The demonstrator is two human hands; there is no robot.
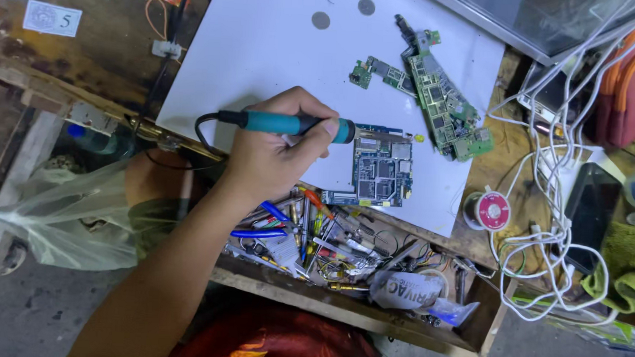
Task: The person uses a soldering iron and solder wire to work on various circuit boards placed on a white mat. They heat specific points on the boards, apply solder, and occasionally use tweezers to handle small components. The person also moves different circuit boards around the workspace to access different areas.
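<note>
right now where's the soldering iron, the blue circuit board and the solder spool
soldering iron (280, 123), head view, on its teal handle
blue circuit board (379, 171), head view, on its middle
solder spool (492, 210), head view, on its red face

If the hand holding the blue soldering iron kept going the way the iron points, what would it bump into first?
The hand holds the soldering iron pointing to the right of the picture. Its tip is already at the top edge of the blue circuit board, so that comes first. Farther along lies the green circuit board, though height above the boards is hard to judge.
</note>
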